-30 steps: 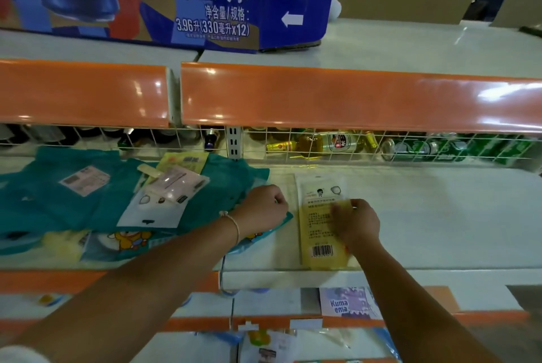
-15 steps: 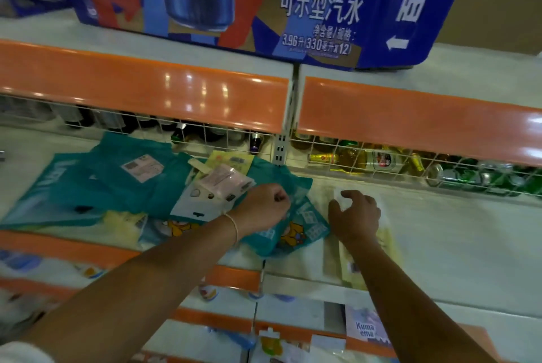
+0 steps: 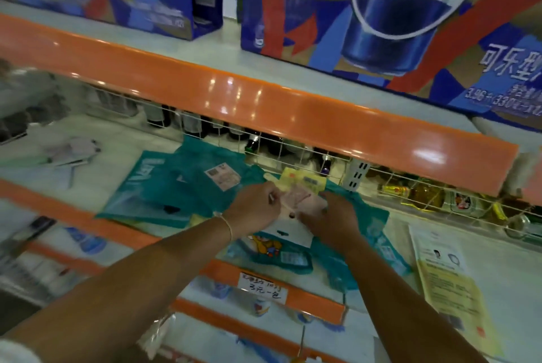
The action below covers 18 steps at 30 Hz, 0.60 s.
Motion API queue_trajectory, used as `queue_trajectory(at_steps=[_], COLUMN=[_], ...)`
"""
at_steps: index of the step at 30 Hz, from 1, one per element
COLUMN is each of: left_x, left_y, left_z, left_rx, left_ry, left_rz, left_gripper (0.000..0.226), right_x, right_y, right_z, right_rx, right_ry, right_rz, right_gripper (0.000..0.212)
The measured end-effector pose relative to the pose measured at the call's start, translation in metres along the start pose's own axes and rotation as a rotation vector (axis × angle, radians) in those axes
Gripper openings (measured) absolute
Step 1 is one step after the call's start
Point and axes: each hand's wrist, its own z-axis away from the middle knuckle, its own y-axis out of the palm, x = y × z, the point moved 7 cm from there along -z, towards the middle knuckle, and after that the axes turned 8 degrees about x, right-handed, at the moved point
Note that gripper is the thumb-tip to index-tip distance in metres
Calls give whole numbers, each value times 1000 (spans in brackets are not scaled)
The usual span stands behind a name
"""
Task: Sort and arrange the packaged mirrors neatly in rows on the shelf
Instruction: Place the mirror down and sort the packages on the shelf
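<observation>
Both hands, left hand (image 3: 254, 204) and right hand (image 3: 328, 217), pinch a pink-and-white flat packaged mirror (image 3: 296, 207) lying atop teal plastic packets (image 3: 176, 186) on the pale shelf (image 3: 440, 227).

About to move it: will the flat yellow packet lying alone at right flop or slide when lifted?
The flat yellow plastic-wrapped packet lies flat with straight edges, so probably fairly stiff. Its glossy wrap may slip on the smooth white shelf. It looks thin, likely light.

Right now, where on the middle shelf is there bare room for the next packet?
Bare shelf between the teal pile and the yellow packet, and behind that packet up to the wire fence. Crowded where both hands, left hand and right hand, work.
</observation>
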Motion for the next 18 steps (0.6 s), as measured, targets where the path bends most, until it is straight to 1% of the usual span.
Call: queue_trajectory(at_steps=[1, 3, 6, 10, 12, 15, 18], left_x=[5, 14, 29, 46, 50, 48, 44], left_y=[-5, -15, -26, -31, -30, -27, -24], left_z=[3, 7, 9, 8, 6, 3, -1], left_rx=[10, 21, 50, 75, 79, 85, 73], left_ry=[15, 48, 63, 95, 105, 127, 129], left_rz=[-22, -42, -32, -18, -10, -21, -23], left_gripper=[10, 10, 13, 13, 13, 16, 17], right_x=[8, 14, 12, 8, 4, 0, 7], right_y=[4, 13, 24, 31, 32, 33, 29], right_z=[-2, -7, -15, -21, -23, -23, -18], right_rx=[20, 50, 44, 39, 28, 36, 42], right_ry=[12, 48, 101, 146, 165, 198, 203], right_rz=[44, 59, 93, 76, 66, 83, 60], right_gripper=[64, 72, 85, 83, 89, 93, 91])
